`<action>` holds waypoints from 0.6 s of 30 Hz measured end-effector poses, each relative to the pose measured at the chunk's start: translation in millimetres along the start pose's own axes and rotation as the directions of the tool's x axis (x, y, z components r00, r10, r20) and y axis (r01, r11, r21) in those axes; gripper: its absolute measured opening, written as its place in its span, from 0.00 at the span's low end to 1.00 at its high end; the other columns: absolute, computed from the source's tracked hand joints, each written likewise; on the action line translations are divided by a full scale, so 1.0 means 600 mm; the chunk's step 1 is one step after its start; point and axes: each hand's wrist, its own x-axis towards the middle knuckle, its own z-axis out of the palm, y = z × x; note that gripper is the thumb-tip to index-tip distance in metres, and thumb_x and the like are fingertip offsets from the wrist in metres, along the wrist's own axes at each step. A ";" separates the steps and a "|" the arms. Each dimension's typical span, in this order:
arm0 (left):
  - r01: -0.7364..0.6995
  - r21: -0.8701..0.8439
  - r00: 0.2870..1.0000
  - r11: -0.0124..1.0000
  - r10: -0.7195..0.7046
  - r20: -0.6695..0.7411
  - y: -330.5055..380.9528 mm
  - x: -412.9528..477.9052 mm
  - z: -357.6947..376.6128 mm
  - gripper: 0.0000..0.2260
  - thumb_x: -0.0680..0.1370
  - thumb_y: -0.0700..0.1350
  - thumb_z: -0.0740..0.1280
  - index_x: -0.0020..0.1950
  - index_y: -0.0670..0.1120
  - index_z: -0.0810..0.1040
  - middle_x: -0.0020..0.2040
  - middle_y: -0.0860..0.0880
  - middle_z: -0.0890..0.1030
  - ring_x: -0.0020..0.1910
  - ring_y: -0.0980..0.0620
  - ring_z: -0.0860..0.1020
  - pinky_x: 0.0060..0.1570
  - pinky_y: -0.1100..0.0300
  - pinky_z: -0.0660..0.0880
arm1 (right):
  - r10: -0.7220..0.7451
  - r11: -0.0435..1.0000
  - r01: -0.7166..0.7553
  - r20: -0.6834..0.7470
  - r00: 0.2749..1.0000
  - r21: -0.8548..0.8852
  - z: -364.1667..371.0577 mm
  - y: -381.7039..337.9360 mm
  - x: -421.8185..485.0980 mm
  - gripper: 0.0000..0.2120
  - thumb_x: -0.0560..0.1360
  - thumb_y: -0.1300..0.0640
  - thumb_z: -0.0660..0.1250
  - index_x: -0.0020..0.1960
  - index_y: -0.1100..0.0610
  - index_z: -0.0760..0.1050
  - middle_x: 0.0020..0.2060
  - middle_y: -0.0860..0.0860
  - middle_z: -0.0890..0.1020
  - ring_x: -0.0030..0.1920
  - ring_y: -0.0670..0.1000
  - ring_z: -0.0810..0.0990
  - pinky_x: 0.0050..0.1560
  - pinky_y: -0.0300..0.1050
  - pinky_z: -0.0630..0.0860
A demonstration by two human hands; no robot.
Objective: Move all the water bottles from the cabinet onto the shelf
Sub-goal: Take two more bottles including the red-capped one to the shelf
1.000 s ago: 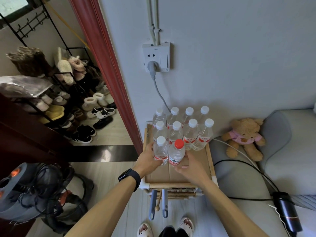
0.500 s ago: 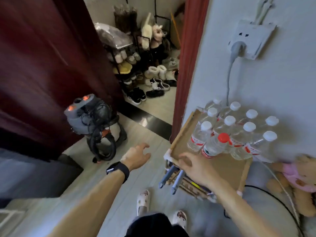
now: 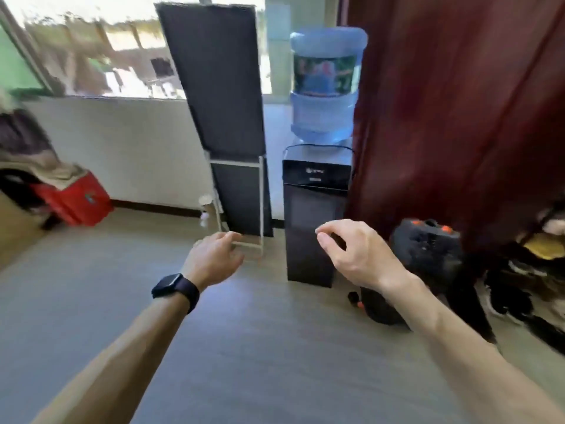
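Observation:
No small water bottle and no shelf or cabinet shows in the head view now. My left hand [image 3: 214, 260], with a dark watch on its wrist, hangs in the air over the grey floor, its fingers loosely curled and holding nothing. My right hand [image 3: 354, 255] is raised in front of the black water dispenser [image 3: 315, 215], fingers loosely bent, also holding nothing. Both hands are apart from every object.
A blue water jug [image 3: 327, 84] sits on the dispenser. A dark panel [image 3: 220, 87] leans on a white frame [image 3: 241, 203] to its left. A dark red door [image 3: 458, 111] and a black vacuum [image 3: 425, 258] are on the right, a red box [image 3: 73, 200] on the left.
The view has swung left, away from the wooden shelf with its several bottles, which is out of view. Both hands let go of the bottles and now hang with nothing in them.

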 end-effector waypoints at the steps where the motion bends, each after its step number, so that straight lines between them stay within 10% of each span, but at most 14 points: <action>1: 0.063 0.000 0.997 0.998 -0.063 -0.032 -0.062 -0.022 -0.031 0.19 0.79 0.54 0.64 0.69 0.51 0.73 0.66 0.46 0.76 0.64 0.43 0.74 0.63 0.51 0.70 | -0.074 0.997 0.074 0.029 0.997 0.002 0.025 -0.055 0.033 0.12 0.80 0.47 0.61 0.57 0.49 0.80 0.56 0.44 0.82 0.59 0.49 0.76 0.61 0.42 0.70; 9: 0.476 0.061 0.848 0.877 -0.439 -0.298 -0.571 -0.254 -0.232 0.22 0.77 0.56 0.65 0.70 0.53 0.71 0.70 0.50 0.74 0.68 0.48 0.72 0.66 0.49 0.68 | -0.504 0.864 0.499 0.150 0.851 0.072 0.300 -0.526 0.223 0.15 0.81 0.45 0.60 0.65 0.45 0.75 0.65 0.43 0.75 0.68 0.48 0.67 0.65 0.41 0.63; 18: 0.695 0.113 0.696 0.710 -0.625 -0.354 -0.882 -0.345 -0.382 0.21 0.78 0.56 0.64 0.71 0.55 0.70 0.70 0.50 0.73 0.68 0.47 0.71 0.67 0.48 0.66 | -0.642 0.761 0.644 0.235 0.730 0.081 0.507 -0.847 0.370 0.19 0.80 0.42 0.59 0.69 0.43 0.69 0.70 0.45 0.72 0.72 0.50 0.64 0.68 0.43 0.61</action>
